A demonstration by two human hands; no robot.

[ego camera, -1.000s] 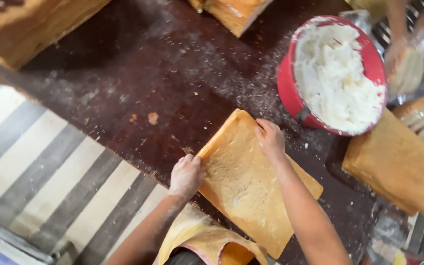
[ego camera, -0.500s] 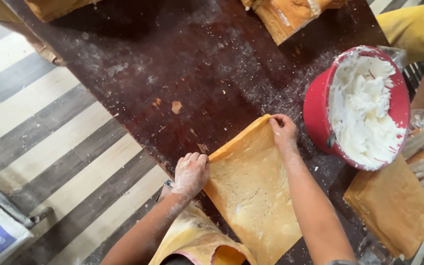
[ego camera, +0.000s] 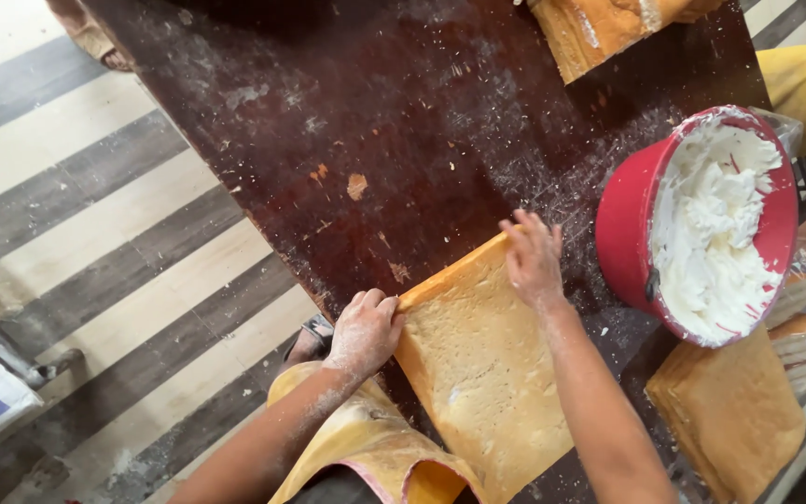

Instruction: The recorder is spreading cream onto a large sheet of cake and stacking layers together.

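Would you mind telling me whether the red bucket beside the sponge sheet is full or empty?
Full, or close to it: the red bucket holds white cream heaped up to its rim, with smears along the edge.

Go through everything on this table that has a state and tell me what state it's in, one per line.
Sponge sheet: flat on the table, far edge gripped
Left hand: curled on the sheet's left corner
Right hand: spread on the far corner
Red bucket: uncovered, tilted, full of white cream
Table: dusted with crumbs

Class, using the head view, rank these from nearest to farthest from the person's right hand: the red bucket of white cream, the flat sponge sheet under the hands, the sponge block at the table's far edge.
1. Flat sponge sheet: touching the right hand.
2. Red bucket of white cream: just right.
3. Sponge block: far edge.
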